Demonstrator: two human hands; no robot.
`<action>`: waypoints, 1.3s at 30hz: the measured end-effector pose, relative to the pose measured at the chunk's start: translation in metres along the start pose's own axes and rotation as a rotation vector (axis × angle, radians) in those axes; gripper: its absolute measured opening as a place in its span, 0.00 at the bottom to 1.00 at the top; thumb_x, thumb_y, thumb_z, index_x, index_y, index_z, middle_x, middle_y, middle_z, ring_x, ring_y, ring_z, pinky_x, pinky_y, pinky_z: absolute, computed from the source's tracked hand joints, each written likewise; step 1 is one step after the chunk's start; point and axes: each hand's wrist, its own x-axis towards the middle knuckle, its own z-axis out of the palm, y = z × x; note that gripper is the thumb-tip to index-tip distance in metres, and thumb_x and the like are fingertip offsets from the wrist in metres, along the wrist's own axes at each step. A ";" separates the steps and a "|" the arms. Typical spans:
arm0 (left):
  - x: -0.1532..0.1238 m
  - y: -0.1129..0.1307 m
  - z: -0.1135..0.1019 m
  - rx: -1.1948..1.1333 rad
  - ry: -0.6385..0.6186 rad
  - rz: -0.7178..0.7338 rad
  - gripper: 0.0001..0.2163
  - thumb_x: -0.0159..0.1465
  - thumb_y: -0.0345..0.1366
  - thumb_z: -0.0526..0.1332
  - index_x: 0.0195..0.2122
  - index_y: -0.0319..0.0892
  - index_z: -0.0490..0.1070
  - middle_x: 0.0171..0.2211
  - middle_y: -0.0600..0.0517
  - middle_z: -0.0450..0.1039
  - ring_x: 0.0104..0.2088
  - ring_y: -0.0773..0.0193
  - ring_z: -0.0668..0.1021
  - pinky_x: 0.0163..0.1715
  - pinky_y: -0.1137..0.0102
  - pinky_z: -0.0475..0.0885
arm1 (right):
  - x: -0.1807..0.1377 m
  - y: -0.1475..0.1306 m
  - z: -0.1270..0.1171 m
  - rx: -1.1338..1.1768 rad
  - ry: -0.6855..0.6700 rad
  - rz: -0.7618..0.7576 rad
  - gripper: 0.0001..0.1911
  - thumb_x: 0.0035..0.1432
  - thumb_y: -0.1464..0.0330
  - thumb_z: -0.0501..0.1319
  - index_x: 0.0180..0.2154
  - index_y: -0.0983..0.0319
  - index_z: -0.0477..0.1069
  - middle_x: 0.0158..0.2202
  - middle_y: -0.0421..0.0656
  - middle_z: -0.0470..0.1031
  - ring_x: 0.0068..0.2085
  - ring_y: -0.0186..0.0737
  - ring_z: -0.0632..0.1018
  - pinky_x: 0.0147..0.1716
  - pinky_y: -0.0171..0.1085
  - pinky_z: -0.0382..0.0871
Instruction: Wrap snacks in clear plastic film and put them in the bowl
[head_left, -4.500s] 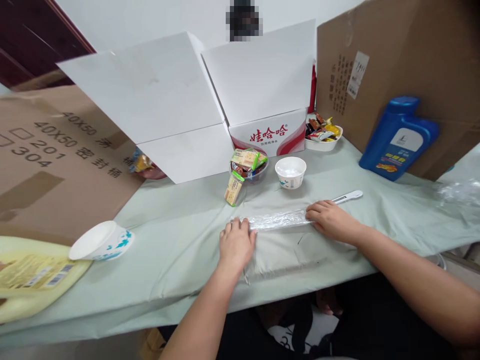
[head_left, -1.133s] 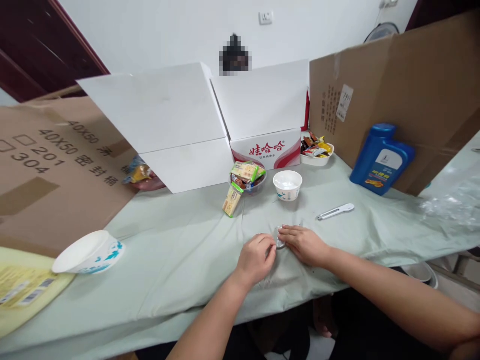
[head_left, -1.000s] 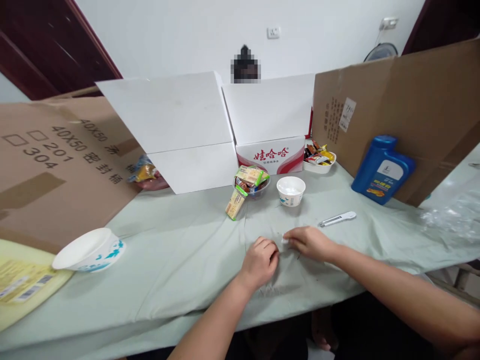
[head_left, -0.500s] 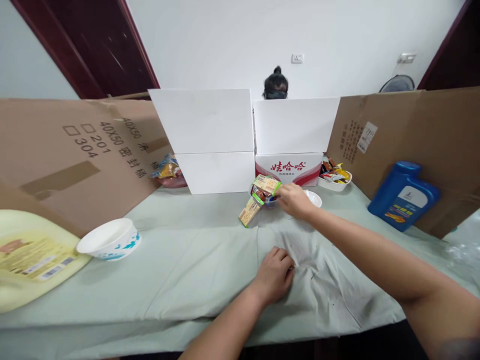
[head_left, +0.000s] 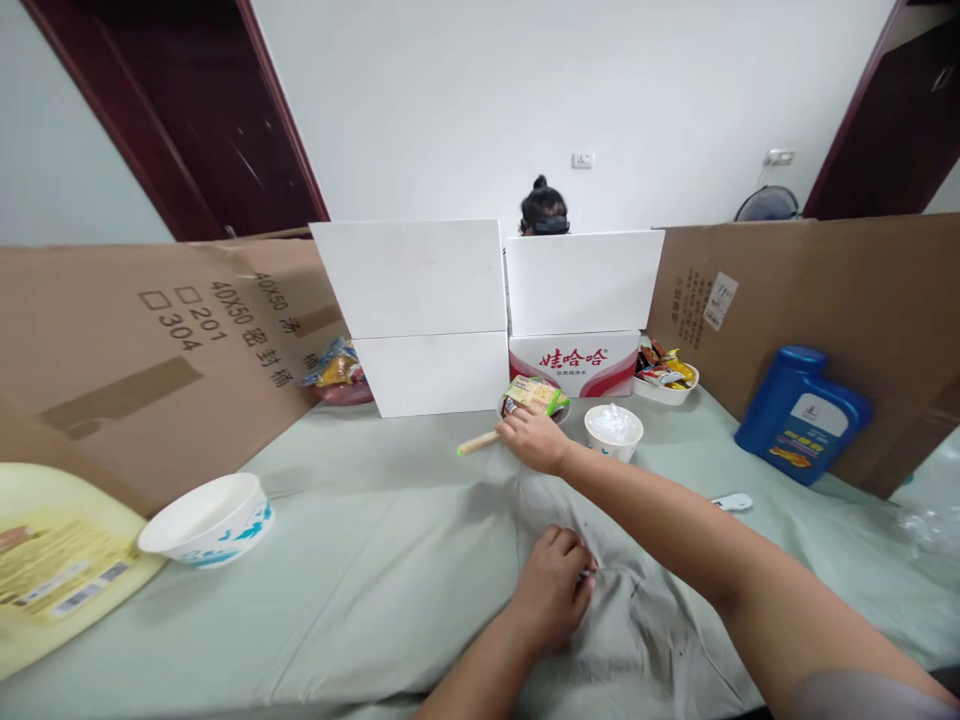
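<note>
Packet (head_left: 477,443) is edge-on, just left and in front of the bowl (head_left: 564,413) — right hand (head_left: 532,440) grips one end from above. Can't tell if it's off the cloth (head_left: 345,530). I'd pinch lightly; contents could crumble. Keep knuckles clear of the bowl — packs (head_left: 534,392) on top look easy to knock. Left hand (head_left: 556,580) curled on the cloth; can't tell if it's holding anything.

The left cardboard box (head_left: 161,370) reads "40X50 汤桶", "40X50 密封桶", "201" and "304"; the white carton (head_left: 576,345) reads "娃哈哈®" in red; the blue bottle's (head_left: 804,415) label is too small to read.
</note>
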 end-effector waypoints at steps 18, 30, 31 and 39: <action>0.002 0.006 -0.004 0.025 -0.037 -0.026 0.07 0.59 0.27 0.60 0.38 0.43 0.70 0.42 0.50 0.71 0.45 0.57 0.68 0.46 0.64 0.66 | -0.035 0.068 -0.004 0.107 0.015 0.544 0.22 0.70 0.63 0.44 0.55 0.63 0.68 0.53 0.49 0.72 0.54 0.43 0.69 0.51 0.37 0.60; 0.005 0.008 -0.001 0.062 -0.040 -0.014 0.05 0.60 0.25 0.59 0.35 0.41 0.69 0.40 0.50 0.70 0.43 0.57 0.69 0.44 0.63 0.67 | -0.151 0.140 -0.006 -0.020 -0.198 0.773 0.12 0.60 0.76 0.54 0.41 0.66 0.76 0.44 0.56 0.76 0.53 0.54 0.68 0.49 0.44 0.60; 0.006 0.007 -0.001 0.062 -0.041 -0.018 0.05 0.59 0.25 0.59 0.35 0.41 0.69 0.40 0.50 0.70 0.43 0.57 0.69 0.44 0.63 0.67 | -0.155 0.153 -0.008 -0.019 -0.196 0.827 0.13 0.60 0.76 0.54 0.41 0.66 0.76 0.45 0.57 0.75 0.54 0.55 0.68 0.50 0.45 0.60; 0.005 0.007 0.000 0.031 -0.050 -0.058 0.06 0.58 0.25 0.60 0.35 0.41 0.70 0.40 0.49 0.70 0.43 0.57 0.69 0.44 0.63 0.67 | -0.141 0.198 -0.005 0.235 -0.051 1.208 0.24 0.60 0.74 0.56 0.58 0.65 0.64 0.60 0.59 0.59 0.57 0.57 0.69 0.51 0.46 0.62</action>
